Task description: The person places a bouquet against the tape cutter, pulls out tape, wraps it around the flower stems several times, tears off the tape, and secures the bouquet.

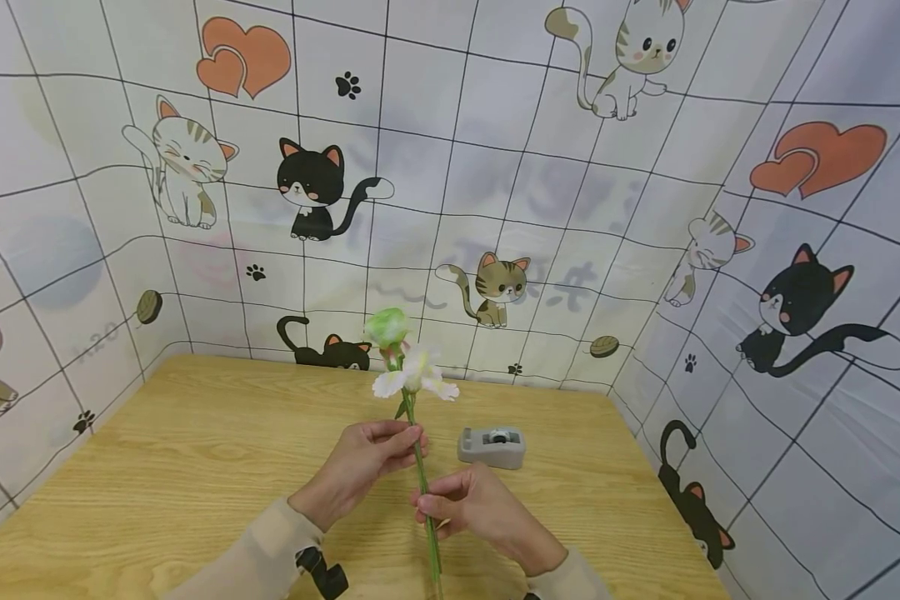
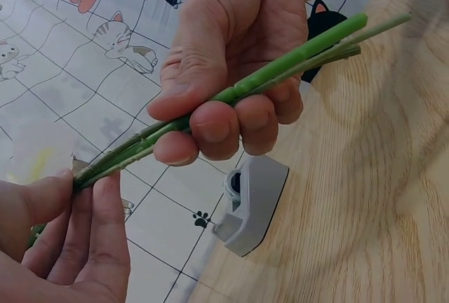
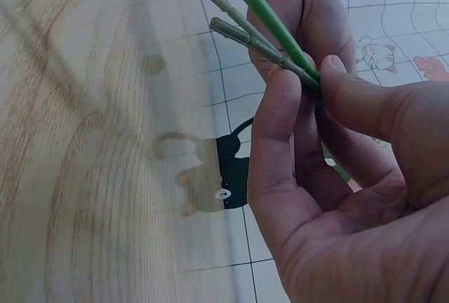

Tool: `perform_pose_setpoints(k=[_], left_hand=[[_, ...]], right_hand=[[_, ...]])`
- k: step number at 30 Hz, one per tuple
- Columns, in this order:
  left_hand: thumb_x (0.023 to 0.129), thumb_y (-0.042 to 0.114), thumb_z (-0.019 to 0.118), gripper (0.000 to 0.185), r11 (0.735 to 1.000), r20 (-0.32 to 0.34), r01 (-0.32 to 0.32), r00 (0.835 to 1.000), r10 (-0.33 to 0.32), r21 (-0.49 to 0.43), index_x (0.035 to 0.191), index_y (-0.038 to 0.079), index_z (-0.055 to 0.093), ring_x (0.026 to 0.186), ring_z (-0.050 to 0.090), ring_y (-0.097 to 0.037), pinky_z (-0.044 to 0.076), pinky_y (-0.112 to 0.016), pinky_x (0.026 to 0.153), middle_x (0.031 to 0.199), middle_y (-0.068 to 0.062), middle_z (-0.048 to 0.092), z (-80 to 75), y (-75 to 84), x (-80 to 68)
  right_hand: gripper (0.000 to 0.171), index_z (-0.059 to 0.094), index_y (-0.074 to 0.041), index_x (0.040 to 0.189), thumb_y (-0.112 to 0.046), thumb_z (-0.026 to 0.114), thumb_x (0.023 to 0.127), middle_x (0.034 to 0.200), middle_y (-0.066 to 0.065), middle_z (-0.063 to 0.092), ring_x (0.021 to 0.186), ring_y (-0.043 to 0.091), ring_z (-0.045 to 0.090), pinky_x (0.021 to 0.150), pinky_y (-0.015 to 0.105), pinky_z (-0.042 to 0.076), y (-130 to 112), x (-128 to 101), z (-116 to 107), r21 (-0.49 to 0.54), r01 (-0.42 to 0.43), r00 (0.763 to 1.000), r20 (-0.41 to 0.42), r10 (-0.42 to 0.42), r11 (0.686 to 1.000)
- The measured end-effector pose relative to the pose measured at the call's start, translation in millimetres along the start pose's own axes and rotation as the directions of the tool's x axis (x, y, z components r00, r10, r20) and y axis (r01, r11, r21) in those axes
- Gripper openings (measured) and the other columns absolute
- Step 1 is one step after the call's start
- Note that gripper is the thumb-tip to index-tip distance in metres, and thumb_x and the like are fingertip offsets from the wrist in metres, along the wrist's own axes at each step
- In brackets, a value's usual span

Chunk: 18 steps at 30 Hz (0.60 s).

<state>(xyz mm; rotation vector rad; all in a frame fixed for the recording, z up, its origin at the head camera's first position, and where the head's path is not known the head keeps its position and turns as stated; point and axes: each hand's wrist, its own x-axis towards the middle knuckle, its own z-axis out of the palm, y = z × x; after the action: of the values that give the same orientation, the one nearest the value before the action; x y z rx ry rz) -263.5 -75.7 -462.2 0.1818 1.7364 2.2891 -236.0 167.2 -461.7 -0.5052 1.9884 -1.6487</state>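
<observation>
Head view: the wooden table [image 1: 195,467] fills the lower frame, enclosed on three sides by a cat-print backdrop [image 1: 495,167]. Above the table's middle, both hands hold a bunch of flower stems [image 1: 422,483] nearly upright, blooms at the top: a green bud [image 1: 387,327] above a white flower [image 1: 416,375].

The left hand [image 1: 367,467] pinches the stems high up, just below the blooms, thumb against fingertips. The right hand [image 1: 472,508] grips the same stems lower down, fingers curled round them. Judgement: two grip points along the length keep the thin stems aligned and pressed together as one bundle, with the heads clear of the table. The wrist views confirm several separate green stems lying side by side between thumb and fingers.

The stems' lower ends pass below the right hand toward the bottom edge of the frame; whether they touch the table cannot be told.

A grey tape dispenser [image 1: 492,447] stands on the table just beyond the right hand, apart from both hands. Nothing lies between it and the hands. Beige sleeves [image 1: 270,550] cover both forearms.
</observation>
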Motion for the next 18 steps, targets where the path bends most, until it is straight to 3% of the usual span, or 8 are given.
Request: perform_pose_setpoints(k=[9,18], left_hand=[[0.116,0.028,0.078,0.041,1.000,0.010,-0.004,1.000,0.004,0.018,0.143,-0.003,0.078,0.113,0.084,-0.011,0.069,-0.028,0.107,0.127,-0.005,0.088,-0.9,-0.1,-1.0],[0.114,0.031,0.081,0.036,0.997,-0.025,0.001,1.000,0.001,0.080,0.133,0.001,0.085,0.099,0.083,-0.009,0.071,-0.027,0.097,0.112,0.001,0.089,0.8,-1.9,-0.1]], right_hand=[[0.035,0.083,0.012,0.124,-0.021,0.082,0.112,0.100,0.000,0.088,0.097,0.010,0.079,0.077,0.025,0.069,-0.8,0.1,0.7,-0.052,0.007,0.999,-0.045,-0.009,0.999],[0.028,0.086,0.010,0.119,-0.017,0.082,0.112,0.100,0.007,0.087,0.087,0.008,0.077,0.072,0.023,0.067,-2.4,-1.2,2.1,-0.125,0.048,0.997,-0.059,-0.056,0.991]])
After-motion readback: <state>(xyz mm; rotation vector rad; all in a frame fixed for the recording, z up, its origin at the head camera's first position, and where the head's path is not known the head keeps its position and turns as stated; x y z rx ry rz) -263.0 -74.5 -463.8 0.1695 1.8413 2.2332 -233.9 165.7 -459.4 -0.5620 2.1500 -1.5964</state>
